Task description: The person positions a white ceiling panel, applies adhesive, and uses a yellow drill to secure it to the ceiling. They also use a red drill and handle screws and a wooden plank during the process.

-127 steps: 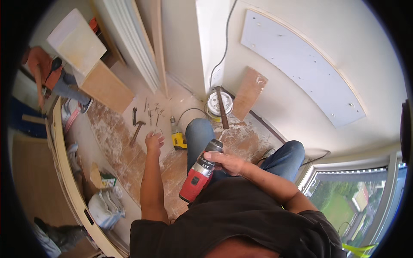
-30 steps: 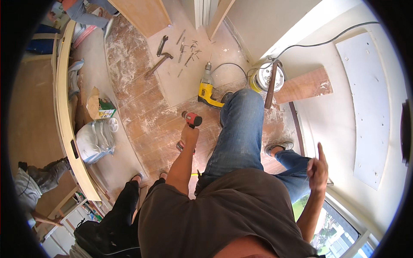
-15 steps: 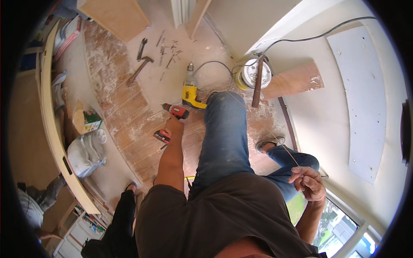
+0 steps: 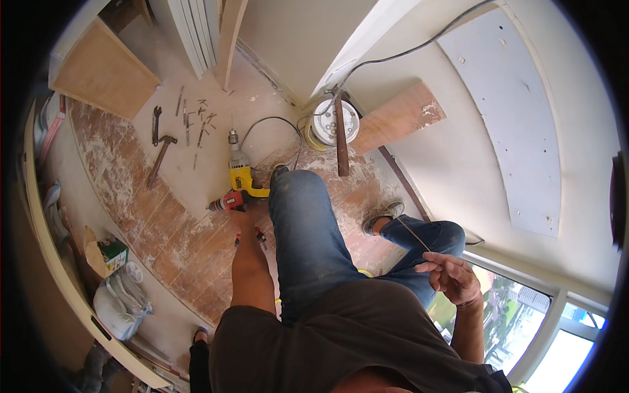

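Observation:
My left hand (image 4: 244, 221) is closed on the grip of a red and black cordless drill (image 4: 226, 202), low over the floor, its nose to the left. Close beside it lies a yellow corded power drill (image 4: 241, 178), standing out beyond my knee. My right hand (image 4: 453, 278) is raised by my right thigh. Its thumb and fingers pinch a thin tan rod (image 4: 413, 234) that slants up and left; whether it is stiff or a wire is unclear. On the floor farther off are a hammer (image 4: 161, 161), a wrench (image 4: 156, 124) and several drill bits (image 4: 187, 122).
Across the lid of a yellow and white bucket (image 4: 314, 139) lies a wooden-handled hammer (image 4: 341, 144). A wooden board (image 4: 398, 116) leans by the wall. The drill's black cord (image 4: 270, 118) loops over the dusty floor. Plastic-wrapped bags (image 4: 121, 301) stand left; a window (image 4: 508, 308) is at right.
The view has turned, so the floor tools appear farther left. The cordless drill now sits nearer the yellow drill. Less of the thin rod shows from my right hand.

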A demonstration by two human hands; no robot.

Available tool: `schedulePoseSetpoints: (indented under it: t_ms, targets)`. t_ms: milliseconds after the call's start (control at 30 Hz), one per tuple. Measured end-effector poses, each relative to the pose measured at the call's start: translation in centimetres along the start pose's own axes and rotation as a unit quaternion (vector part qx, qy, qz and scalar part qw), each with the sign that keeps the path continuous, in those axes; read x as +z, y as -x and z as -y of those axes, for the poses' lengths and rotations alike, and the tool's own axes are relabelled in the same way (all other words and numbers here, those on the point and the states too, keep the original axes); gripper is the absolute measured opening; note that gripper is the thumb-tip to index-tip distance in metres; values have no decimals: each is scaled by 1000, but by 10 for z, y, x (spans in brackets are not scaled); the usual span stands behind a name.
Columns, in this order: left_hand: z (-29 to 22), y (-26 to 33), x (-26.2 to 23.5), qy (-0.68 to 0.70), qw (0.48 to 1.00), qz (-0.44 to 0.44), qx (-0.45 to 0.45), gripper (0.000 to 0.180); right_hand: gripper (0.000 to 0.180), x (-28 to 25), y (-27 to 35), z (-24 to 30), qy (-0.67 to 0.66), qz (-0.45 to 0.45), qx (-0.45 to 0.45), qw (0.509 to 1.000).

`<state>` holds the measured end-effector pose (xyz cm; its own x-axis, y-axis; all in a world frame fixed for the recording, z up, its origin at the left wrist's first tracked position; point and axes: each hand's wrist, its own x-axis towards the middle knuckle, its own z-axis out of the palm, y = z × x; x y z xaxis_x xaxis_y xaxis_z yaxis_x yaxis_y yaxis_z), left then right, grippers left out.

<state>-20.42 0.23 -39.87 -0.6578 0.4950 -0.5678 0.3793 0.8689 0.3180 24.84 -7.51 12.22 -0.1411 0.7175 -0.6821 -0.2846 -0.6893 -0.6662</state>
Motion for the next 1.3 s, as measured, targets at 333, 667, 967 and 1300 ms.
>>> schedulePoseSetpoints:
  t_ms: [333,667,967,1300]
  targets:
    - [-203,-8,-98,64,948,132,282,53,42,-64,45,17,67,-116,-69,989]
    - [-391,213,-14,-53,929,140,338,37,56,-108,114,-10,-30,-149,-171,973]
    - [-299,164,142,-19,980,45,193,36,53,-147,157,-26,53,-267,-155,950]
    - [-319,321,-5,477,733,484,35,14,60,-199,28,-32,294,-361,-84,881]
